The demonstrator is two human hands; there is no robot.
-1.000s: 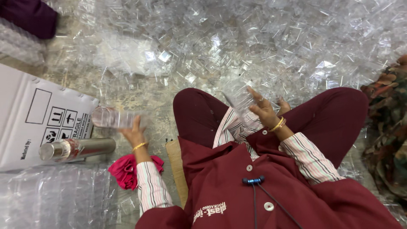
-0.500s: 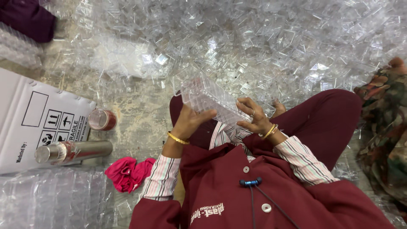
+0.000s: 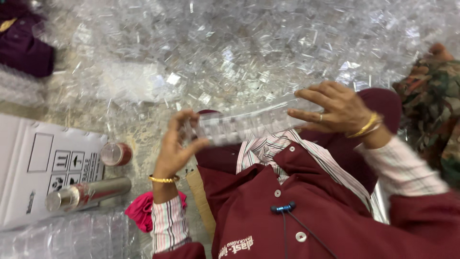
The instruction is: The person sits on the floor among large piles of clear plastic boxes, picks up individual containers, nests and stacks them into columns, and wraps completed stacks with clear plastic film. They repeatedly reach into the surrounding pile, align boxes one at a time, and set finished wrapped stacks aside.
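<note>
I sit on the floor in a maroon jacket over a striped shirt. A long stack of clear plastic pieces (image 3: 249, 125) lies sideways between my hands, above my lap. My left hand (image 3: 176, 146) grips its left end with fingers curled round it. My right hand (image 3: 335, 108) presses the right end with spread fingers; it wears a ring and a gold bangle. A wide heap of loose clear plastic pieces (image 3: 249, 48) covers the floor ahead of me.
A white cardboard box (image 3: 43, 168) lies flat at the left. A steel bottle (image 3: 86, 192) rests on its edge, with a small red-rimmed cup (image 3: 115, 154) beside it. A pink cloth (image 3: 141, 211) lies by my left arm. Another person's patterned clothing (image 3: 433, 105) is at the right edge.
My left hand left the cup by the box and came to my lap. Both hands picked up the clear stack, raised it, and stretched it out sideways.
</note>
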